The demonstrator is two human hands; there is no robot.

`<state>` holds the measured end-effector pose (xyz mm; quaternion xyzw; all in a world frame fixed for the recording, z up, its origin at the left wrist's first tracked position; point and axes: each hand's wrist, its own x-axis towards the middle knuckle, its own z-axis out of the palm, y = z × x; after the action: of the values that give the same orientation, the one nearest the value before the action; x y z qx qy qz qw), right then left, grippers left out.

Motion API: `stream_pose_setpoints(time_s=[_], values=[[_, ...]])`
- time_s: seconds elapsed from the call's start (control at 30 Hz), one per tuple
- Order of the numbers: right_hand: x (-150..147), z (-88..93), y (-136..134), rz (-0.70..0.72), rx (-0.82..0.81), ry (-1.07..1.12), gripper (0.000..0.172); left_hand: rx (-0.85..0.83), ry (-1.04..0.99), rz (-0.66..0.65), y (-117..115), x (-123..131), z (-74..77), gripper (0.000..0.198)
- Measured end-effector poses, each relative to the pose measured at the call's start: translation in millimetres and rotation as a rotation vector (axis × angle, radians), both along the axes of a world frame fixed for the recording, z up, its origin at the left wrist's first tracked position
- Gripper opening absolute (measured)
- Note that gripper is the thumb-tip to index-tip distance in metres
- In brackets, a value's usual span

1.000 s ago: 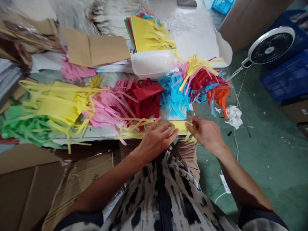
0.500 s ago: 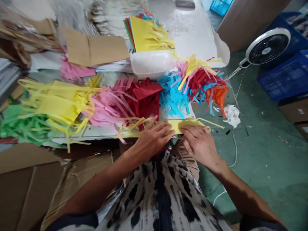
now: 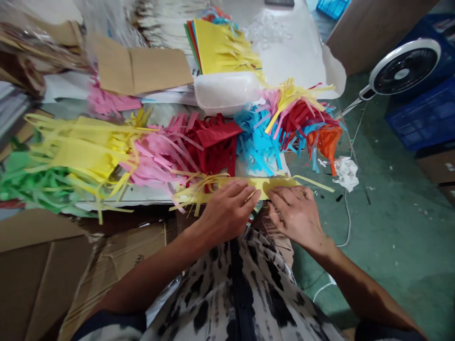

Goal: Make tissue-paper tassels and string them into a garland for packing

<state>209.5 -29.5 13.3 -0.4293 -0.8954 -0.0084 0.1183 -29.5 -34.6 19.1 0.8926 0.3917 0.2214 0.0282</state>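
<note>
A strip of yellow fringed tissue paper [image 3: 265,183] lies along the table's near edge, its thin tails loose at both ends. My left hand [image 3: 229,206] rests over its left part, fingers close together and pointing right; the thumb is mostly hidden. On the right part lies my right hand [image 3: 295,206], fingers flat on the paper and thumb apart near the edge. A short stretch of paper shows between the hands. Just beyond are dark red fringed paper [image 3: 215,142] and blue fringed paper [image 3: 258,142].
Pink [image 3: 152,158], yellow [image 3: 83,147] and green fringed paper [image 3: 31,177] spread leftward. Behind stand a white plastic tub [image 3: 227,92] and folded cardboard [image 3: 145,71]. A mixed-colour fringe bundle [image 3: 298,113] lies at the right corner; a fan [image 3: 401,73] stands beyond.
My left hand's fingers have drawn together from a spread pose, and yellow tails now bunch beside them. My right hand stays nearly in place on the paper. The view has shifted slightly.
</note>
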Motion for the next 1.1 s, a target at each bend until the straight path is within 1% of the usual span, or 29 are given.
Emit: stream_pose_setpoints(time_s=[0.07,0.13,0.2,0.33,0.4,0.47,0.57,0.63,0.67,0.73,0.83,0.93,1.1], values=[[0,1.6,2,0.006,0.005,-0.021,0.027,-0.04,0.047,-0.044,5,17,-13.5,0.036],[0,3.1,4,0.013,0.003,-0.031,0.027,-0.065,0.066,-0.057,11,23,-20.7,0.032],[1,4.6,7,0.018,-0.011,-0.034,0.026,-0.096,0.036,-0.053,14,21,-20.1,0.03],[4,8.3,12,0.048,-0.041,-0.043,0.025,-0.142,0.0,-0.039,17,11,-13.1,0.027],[6,9.4,12,0.08,-0.044,-0.044,0.025,-0.129,0.017,-0.064,14,9,-16.1,0.027],[7,8.3,10,0.107,-0.038,-0.041,0.026,-0.106,0.021,-0.074,9,7,-23.7,0.03],[7,1.2,2,0.098,-0.006,-0.041,0.031,-0.008,-0.001,-0.041,0,3,-35.5,0.03],[6,-4.7,-2,0.084,0.019,-0.018,0.03,0.059,-0.042,-0.031,-5,1,-38.7,0.028],[6,-7.0,-3,0.082,0.024,0.006,0.027,0.069,-0.069,-0.026,-7,-1,-38.2,0.026],[8,-9.1,-4,0.082,0.007,0.066,0.022,0.037,-0.115,-0.004,-8,-2,-33.7,0.023],[11,-6.5,-1,0.053,-0.08,0.132,0.018,-0.067,-0.133,0.085,-7,-4,-22.5,0.019],[14,-2.6,5,-0.002,-0.155,0.161,0.017,-0.142,-0.108,0.178,-4,-6,-14.2,0.021],[16,-3.7,16,-0.105,-0.211,0.209,0.021,-0.182,-0.049,0.354,1,-14,-12.5,0.024]])
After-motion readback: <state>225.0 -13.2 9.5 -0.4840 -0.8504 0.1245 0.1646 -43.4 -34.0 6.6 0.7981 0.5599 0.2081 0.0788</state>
